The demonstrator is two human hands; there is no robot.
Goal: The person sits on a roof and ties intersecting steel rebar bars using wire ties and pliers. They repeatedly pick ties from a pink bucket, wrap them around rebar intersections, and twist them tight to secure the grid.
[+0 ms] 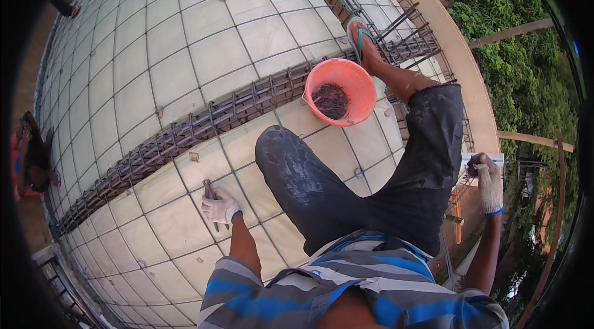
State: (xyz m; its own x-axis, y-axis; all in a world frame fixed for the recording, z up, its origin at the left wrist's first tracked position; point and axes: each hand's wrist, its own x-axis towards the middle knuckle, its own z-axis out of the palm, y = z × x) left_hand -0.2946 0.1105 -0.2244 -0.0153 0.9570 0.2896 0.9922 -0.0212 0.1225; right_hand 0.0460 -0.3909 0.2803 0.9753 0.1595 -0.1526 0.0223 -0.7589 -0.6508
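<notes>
- Clearly, a board edge [473, 81] curves along our right, with trees [489, 20] beyond; the rebar grid [187, 47] stretches wide leftward.
- We count one orange bucket [359, 85], one pair of pliers [209, 188], one person [34, 168] far left.
- Our left hand [221, 207] is closed around the pliers, above the grid.
- Our right hand [487, 183] is at a white flat thing [497, 159]; we cannot tell its grip.
- Beside the bucket, a steel cage [204, 123] crosses our way.

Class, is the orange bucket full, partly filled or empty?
Partly filled: inside the bucket, a dark, tangled heap lies at the bottom, with bare orange sides above.
</notes>
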